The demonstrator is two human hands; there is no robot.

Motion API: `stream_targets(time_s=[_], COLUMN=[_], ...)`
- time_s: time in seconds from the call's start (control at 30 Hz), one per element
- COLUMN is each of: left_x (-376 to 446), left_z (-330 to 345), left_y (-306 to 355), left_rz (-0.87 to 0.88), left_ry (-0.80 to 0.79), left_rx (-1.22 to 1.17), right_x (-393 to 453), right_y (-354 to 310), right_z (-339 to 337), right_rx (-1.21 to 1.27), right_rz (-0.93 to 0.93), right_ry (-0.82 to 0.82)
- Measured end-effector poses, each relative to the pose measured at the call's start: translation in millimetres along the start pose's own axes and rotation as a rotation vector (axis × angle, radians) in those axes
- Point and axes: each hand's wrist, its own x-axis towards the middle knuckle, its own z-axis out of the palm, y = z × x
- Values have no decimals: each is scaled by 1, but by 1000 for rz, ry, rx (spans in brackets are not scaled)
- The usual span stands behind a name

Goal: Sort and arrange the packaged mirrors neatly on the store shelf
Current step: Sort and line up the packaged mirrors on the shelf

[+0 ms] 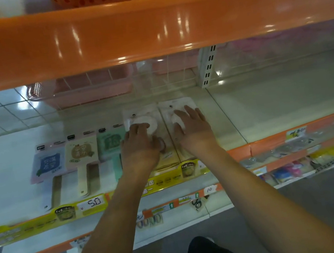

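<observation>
at mid-frame on the shelf (268, 111), two clear mirror packs lie side by side, touching, beside three coloured hand mirrors (83, 154) at left. the step looks like squaring this pair. left hand (139, 143) rests with fingers curled on the left pack (138, 117); right hand (192, 125) lies flat, fingers spread, on the right pack (177, 105). next likely calls for nudging edges level with the row.
</observation>
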Motion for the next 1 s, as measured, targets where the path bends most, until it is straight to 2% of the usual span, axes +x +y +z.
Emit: stream_targets(time_s=[0.17, 0.3, 0.57, 0.83, 1.0], left_x=[0, 1, -7, 4, 2], left_z=[23, 31, 33, 22, 23], left_y=[25, 37, 45, 28, 19], left_rz=[8, -75, -140, -220, -202], left_ry=[2, 25, 94, 18, -31], left_rx=[86, 134, 178, 234, 254], right_x=[3, 10, 24, 33, 37], right_y=[39, 58, 58, 49, 48], right_z=[-18, -27, -24, -17, -14], right_rx=[19, 76, 39, -2, -44], right_rz=[45, 21, -75, -49, -49], right_ry=[-14, -69, -139, -133, -164])
